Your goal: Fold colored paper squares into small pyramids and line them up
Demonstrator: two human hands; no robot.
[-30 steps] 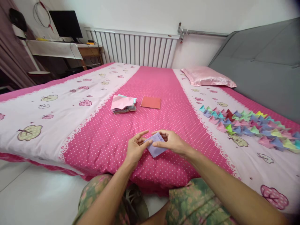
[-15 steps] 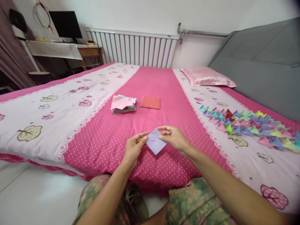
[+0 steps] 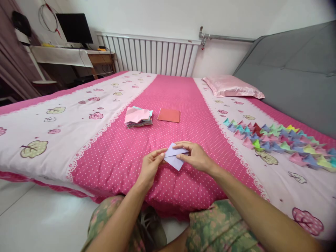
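A small lavender paper (image 3: 173,157), partly folded, is held just above the pink dotted bedspread (image 3: 173,98) near the bed's front edge. My left hand (image 3: 151,165) pinches its left corner between thumb and fingers. My right hand (image 3: 193,155) grips its right side, fingers curled over the top flap and thumb beneath. Farther back on the spread lie a stack of coloured paper sheets (image 3: 138,117) with a pink one on top, and a single red sheet (image 3: 169,115) to its right.
Several folded paper shapes (image 3: 278,141) in many colours lie in rows on the right side of the bed. A pink pillow (image 3: 232,86) rests by the grey headboard (image 3: 294,73). A radiator (image 3: 149,54) and a desk with a monitor (image 3: 75,28) stand behind.
The lavender paper was turned to a diamond shape, and its top flap has since been folded down flatter. Both hands have kept hold of it and shifted slightly forward.
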